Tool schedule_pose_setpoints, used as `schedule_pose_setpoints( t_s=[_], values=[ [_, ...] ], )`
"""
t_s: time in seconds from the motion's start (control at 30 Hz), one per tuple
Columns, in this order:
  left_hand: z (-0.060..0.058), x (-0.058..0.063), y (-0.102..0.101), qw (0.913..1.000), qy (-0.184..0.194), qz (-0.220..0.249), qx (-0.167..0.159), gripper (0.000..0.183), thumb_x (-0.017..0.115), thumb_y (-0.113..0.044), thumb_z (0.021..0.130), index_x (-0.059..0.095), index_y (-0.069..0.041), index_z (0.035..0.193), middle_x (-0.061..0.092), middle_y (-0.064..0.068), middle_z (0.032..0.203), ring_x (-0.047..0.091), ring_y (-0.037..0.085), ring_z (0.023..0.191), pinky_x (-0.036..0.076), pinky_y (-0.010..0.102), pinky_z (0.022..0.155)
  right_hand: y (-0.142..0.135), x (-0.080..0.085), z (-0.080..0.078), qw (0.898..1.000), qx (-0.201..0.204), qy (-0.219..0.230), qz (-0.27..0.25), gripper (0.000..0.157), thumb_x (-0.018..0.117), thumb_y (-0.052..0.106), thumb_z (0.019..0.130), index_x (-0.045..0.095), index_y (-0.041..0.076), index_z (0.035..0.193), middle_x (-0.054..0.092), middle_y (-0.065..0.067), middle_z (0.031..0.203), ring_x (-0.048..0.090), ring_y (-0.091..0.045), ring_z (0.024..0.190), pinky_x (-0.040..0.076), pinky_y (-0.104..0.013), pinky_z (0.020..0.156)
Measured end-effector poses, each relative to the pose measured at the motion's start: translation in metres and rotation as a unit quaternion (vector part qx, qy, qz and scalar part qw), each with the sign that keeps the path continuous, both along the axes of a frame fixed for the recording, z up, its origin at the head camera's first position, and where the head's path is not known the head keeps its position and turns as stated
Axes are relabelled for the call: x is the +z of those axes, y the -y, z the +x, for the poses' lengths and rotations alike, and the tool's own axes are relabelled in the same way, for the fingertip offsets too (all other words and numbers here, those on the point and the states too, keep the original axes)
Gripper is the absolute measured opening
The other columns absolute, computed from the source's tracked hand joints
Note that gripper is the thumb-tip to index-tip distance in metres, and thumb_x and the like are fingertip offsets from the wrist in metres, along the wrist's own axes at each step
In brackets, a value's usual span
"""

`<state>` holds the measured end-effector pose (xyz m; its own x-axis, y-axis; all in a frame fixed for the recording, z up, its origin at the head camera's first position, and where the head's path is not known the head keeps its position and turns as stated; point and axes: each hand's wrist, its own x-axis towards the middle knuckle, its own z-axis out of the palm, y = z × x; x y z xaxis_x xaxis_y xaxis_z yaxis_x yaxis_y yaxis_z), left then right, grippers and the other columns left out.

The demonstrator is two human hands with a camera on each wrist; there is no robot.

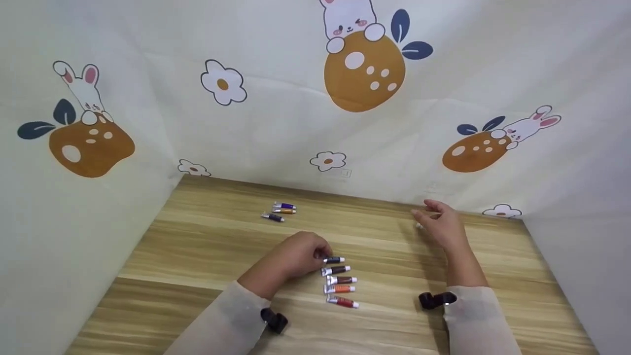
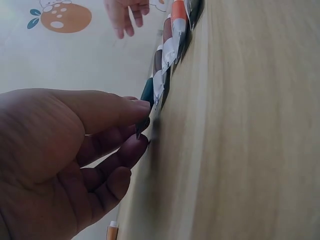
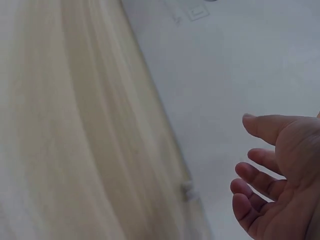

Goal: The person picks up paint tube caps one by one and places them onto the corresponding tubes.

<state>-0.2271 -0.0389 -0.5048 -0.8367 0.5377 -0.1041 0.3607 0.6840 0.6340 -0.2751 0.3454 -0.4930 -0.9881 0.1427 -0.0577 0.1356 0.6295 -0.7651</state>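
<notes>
My left hand [image 1: 300, 254] pinches a dark teal paint tube [image 2: 146, 95] by its flat silver end, between thumb and fingertips. That tube tops a column of paint tubes with white caps; below it lie a dark brown tube [image 1: 337, 270], a reddish-brown tube [image 1: 342, 280], an orange tube [image 1: 340, 289] and a red tube [image 1: 343, 301]. Farther right, my right hand [image 1: 441, 224] is raised near the back edge, fingers loosely bent and holding nothing. A small white object [image 3: 187, 190] lies on the table beside it, mostly hidden behind the hand in the head view.
At the back left of the wooden table [image 1: 207, 246] lie a purple tube [image 1: 286, 205], an ochre tube [image 1: 286, 211] and a dark blue tube [image 1: 275, 217]. A pale printed cloth [image 1: 276, 133] with rabbits and flowers walls the table at the back and both sides.
</notes>
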Motion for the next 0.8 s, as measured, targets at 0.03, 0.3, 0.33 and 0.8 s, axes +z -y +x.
schedule_pose_setpoints(
  t_s=[0.03, 0.3, 0.33, 0.8],
  values=[
    [0.0, 0.0, 0.0, 1.0, 0.0, 0.001, 0.0, 0.016, 0.08, -0.011, 0.093, 0.083, -0.018, 0.107, 0.075, -0.007, 0.094, 0.063, 0.009, 0.086, 0.055, 0.033, 0.084, -0.001, -0.003, -0.001, 1.0, 0.002, 0.012, 0.001, 0.079, 0.074, 0.048, 0.099, 0.048, 0.003, 0.159, 0.055, -0.023, 0.156, 0.06, -0.037, 0.136, 0.056, -0.032, 0.101],
    [0.0, 0.0, 0.0, 0.9999, -0.003, -0.001, -0.01, 0.017, 0.08, -0.012, 0.093, 0.082, -0.019, 0.109, 0.077, -0.005, 0.1, 0.067, 0.013, 0.094, 0.057, 0.038, 0.092, -0.009, -0.022, -0.006, 0.996, 0.031, 0.073, 0.045, 0.089, 0.08, 0.045, 0.095, 0.042, -0.002, 0.161, 0.048, -0.03, 0.161, 0.045, -0.048, 0.15, 0.037, -0.06, 0.126],
    [0.001, 0.0, 0.0, 0.9999, -0.003, -0.001, -0.011, 0.017, 0.08, -0.013, 0.094, 0.082, -0.019, 0.11, 0.078, -0.004, 0.102, 0.068, 0.013, 0.096, 0.057, 0.039, 0.094, -0.01, -0.023, -0.005, 0.995, 0.035, 0.074, 0.048, 0.088, 0.08, 0.045, 0.095, 0.043, -0.002, 0.16, 0.049, -0.031, 0.16, 0.046, -0.048, 0.149, 0.038, -0.06, 0.125],
    [-0.001, -0.005, 0.001, 0.9996, -0.007, 0.009, -0.025, 0.017, 0.079, -0.019, 0.096, 0.08, -0.019, 0.113, 0.076, -0.003, 0.108, 0.068, 0.015, 0.101, 0.057, 0.038, 0.097, -0.011, -0.033, -0.003, 0.993, 0.022, 0.052, 0.105, 0.039, 0.072, 0.031, 0.102, 0.075, 0.007, 0.132, 0.071, -0.021, 0.139, 0.062, -0.042, 0.135, 0.047, -0.056, 0.116]
  ],
)
